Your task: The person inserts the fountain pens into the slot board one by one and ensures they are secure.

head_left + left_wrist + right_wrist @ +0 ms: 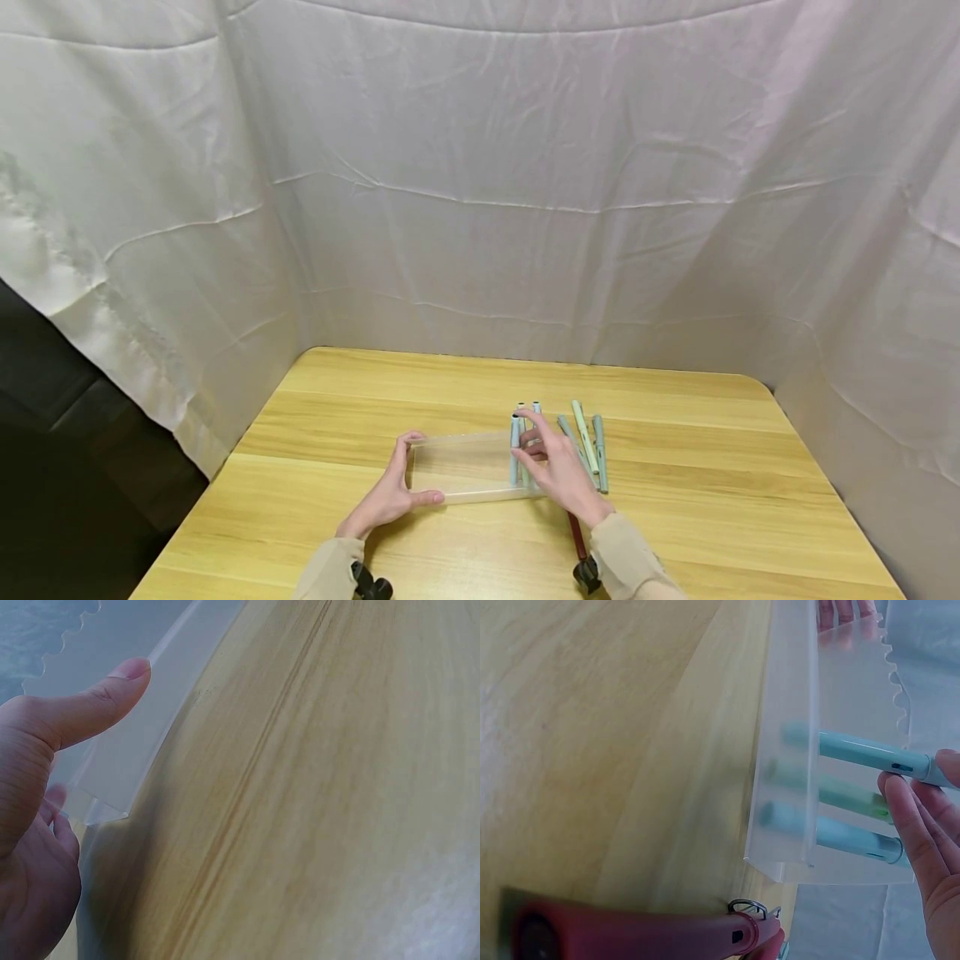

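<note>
Right wrist view: light-blue pen (859,750) pinched within a translucent plastic tray (791,682).
The right hand (564,477) grips the pen's end by thumb and fingertips; the left hand (392,500) clasps the tray's opposite end — a slack pinch could let the pen roll into the neighbouring green pen (844,795), and a loosened left hold could let the tray skid on the desk (690,475).
</note>
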The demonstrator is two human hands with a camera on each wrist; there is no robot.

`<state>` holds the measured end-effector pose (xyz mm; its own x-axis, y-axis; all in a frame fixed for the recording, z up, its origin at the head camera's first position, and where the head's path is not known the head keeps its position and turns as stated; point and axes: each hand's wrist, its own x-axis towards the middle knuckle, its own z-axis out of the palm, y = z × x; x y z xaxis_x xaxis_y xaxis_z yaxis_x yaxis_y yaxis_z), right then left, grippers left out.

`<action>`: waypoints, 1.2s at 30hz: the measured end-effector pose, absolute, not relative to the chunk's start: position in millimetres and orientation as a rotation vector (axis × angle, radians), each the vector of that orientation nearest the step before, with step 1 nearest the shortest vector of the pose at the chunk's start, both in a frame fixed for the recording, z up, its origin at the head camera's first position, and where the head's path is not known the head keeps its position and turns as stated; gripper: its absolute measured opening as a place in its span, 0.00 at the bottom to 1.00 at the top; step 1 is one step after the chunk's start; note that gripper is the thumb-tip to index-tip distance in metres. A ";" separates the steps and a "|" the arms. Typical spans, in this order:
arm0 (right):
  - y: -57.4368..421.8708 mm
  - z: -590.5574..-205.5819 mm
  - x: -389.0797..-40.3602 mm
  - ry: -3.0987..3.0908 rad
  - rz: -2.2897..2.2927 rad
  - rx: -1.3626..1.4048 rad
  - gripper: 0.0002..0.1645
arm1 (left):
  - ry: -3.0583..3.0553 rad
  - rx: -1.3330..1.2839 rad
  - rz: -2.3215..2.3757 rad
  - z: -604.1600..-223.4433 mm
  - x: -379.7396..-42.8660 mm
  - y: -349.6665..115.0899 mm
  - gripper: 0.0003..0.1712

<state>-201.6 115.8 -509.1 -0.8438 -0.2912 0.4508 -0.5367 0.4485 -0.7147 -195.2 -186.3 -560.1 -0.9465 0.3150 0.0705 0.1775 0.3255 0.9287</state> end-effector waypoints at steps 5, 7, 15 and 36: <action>115.1 -512.4 -203.0 -2.430 1.254 0.747 0.34 | 2.449 0.457 1.701 -560.8 -194.9 -186.4 0.55; 114.8 -512.9 -203.2 -2.416 1.224 0.763 0.35 | 2.445 0.460 1.704 -560.8 -194.9 -186.6 0.55; 114.1 -512.5 -205.0 -2.418 1.172 0.768 0.35 | 2.446 0.474 1.704 -560.5 -195.3 -186.8 0.55; 112.3 -504.9 -214.1 -2.520 1.060 0.692 0.35 | 2.437 0.454 1.698 -560.4 -195.2 -187.2 0.55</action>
